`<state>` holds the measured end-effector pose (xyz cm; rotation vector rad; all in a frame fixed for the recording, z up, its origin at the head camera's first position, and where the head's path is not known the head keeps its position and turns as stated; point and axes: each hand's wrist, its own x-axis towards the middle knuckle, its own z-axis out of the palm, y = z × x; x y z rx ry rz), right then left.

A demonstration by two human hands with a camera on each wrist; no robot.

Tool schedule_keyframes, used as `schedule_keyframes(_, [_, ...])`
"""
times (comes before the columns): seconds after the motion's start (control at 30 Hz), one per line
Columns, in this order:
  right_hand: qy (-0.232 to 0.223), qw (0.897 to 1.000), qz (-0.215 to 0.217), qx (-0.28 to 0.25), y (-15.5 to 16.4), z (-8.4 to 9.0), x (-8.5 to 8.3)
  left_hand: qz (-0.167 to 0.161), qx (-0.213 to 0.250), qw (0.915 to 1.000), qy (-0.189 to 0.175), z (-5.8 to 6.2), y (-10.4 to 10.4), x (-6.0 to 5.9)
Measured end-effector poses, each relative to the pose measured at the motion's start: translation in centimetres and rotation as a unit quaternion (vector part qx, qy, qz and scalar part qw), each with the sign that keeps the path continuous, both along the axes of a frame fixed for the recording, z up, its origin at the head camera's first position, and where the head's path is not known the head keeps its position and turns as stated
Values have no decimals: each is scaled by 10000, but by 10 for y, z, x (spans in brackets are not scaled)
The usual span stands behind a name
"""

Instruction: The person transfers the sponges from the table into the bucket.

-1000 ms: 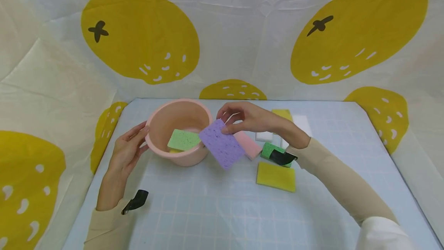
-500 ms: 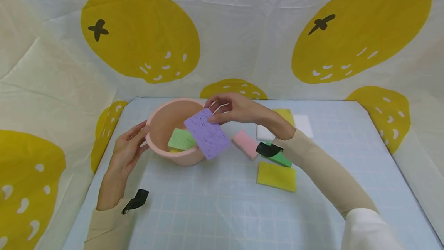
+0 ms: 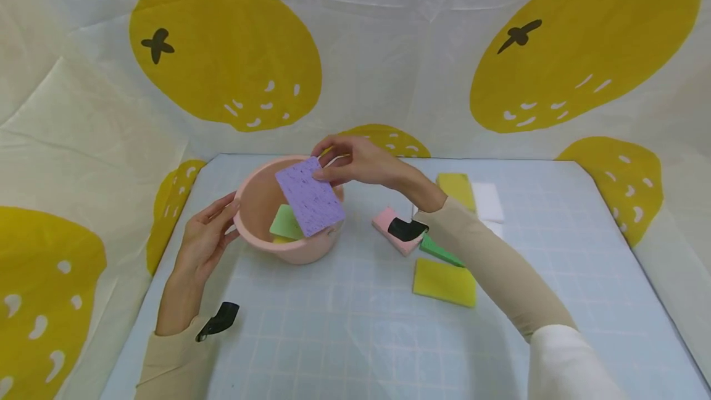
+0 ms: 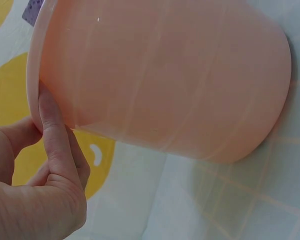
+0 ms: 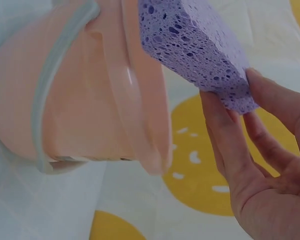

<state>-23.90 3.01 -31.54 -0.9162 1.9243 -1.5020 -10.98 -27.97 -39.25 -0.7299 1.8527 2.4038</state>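
A right hand (image 3: pixel 358 165) pinches a porous purple sponge (image 3: pixel 310 197) above a pink bowl (image 3: pixel 252 202). The left hand (image 3: pixel 205 236), fingers loosely extended, touches the bowl's rim; a green sponge (image 3: pixel 285 224) apparently lies inside

Purple sponge (image 3: pixel 310 198), pink bowl (image 3: pixel 252 202), green sponge (image 3: pixel 286 222)

A crinkled white fabric backdrop printed with large yellow lemon shapes (image 3: pixel 222 48) rises behind and wraps round both sides of the work surface. The pale blue tabletop marked with a faint white grid (image 3: pixel 355 338) is flat, its far corners cut at an angle where it meets the cloth. Soft, even light falls over everything, without hard shadows.
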Motion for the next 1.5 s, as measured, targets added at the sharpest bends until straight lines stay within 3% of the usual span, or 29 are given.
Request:
schedule_keyframes(0.3, [-92, 9993, -355, 44, -19, -11, -9, 26, 54, 10000, 2, 1, -1, 0])
schedule_keyframes(0.4, [92, 9989, -450, 112, -26, -18, -12, -10, 77, 10000, 41, 1, -1, 0])
schedule_keyframes(0.7, [458, 9983, -294, 186, -46, -34, -14, -81, 261, 9993, 263, -1, -1, -1])
schedule_keyframes(0.87, [945, 9940, -90, 547, -58, -37, -9, -79, 238, 9995, 198, -1, 0, -1])
schedule_keyframes(1.17, [1418, 9814, 461, 1205, -77, -43, -2, -115, 261, 9993, 256, -1, -1, 1])
schedule_keyframes(1.27, [1514, 9782, 545, 1312, -81, -45, 0, -108, 214, 9995, 214, -1, -1, 1])
schedule_keyframes(1.5, [1431, 9661, 521, 2087, -89, -51, 2, -91, 79, 9999, 103, 0, 0, 1])
